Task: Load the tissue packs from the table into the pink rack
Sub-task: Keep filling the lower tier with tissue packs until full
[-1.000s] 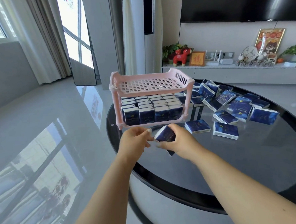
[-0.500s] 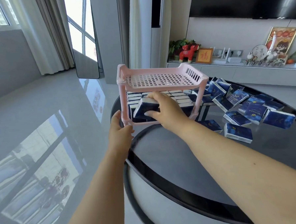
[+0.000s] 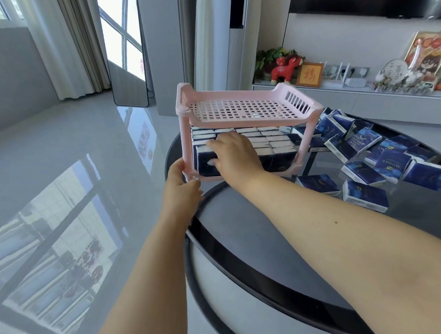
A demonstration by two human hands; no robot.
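The pink two-tier rack point(image 3: 244, 109) stands at the near left edge of the round black glass table point(image 3: 282, 240). Its upper tier holds nothing; its lower tier is packed with several upright dark blue tissue packs point(image 3: 271, 141). My right hand point(image 3: 235, 155) reaches into the lower tier and grips a tissue pack point(image 3: 206, 161) at the front left corner. My left hand point(image 3: 180, 184) clasps the rack's front left post near its foot. Several loose tissue packs point(image 3: 367, 159) lie scattered on the table to the right of the rack.
A low white cabinet point(image 3: 364, 95) behind the table carries a red toy horse, framed pictures and plants. A dark TV screen hangs above it. A leaning mirror point(image 3: 128, 77) and curtains stand at the left. The floor is glossy grey tile.
My right hand carried a tissue pack from the table front into the rack's lower tier and pushed it down at the front left. My left hand moved to the rack's front left post.
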